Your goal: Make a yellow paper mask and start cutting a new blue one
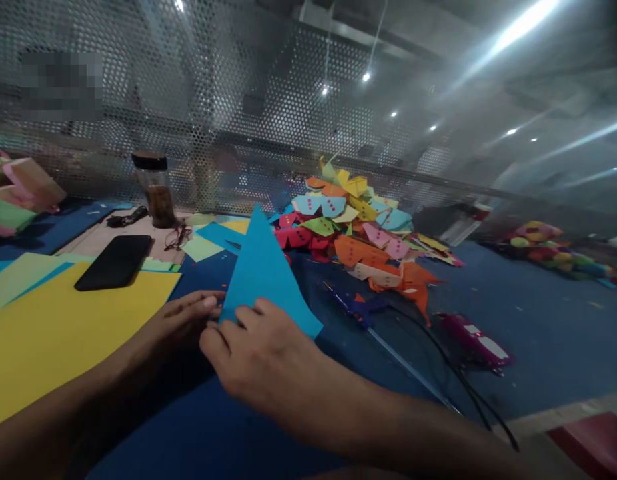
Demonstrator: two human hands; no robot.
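Note:
A folded blue paper stands with its point upward in the middle of the view. My right hand covers its lower left part, with curled fingers gripping the lower edge. At the paper's lower left edge is my left hand, its fingers bent toward the paper and partly hidden; whether they pinch it cannot be made out. Yellow paper lies to the left, with a black phone on its far edge.
Behind and right is a pile of colorful folded paper. A blue glue gun with a glue stick and cable lies nearer, beside a purple case. At the back left stand a jar and glasses.

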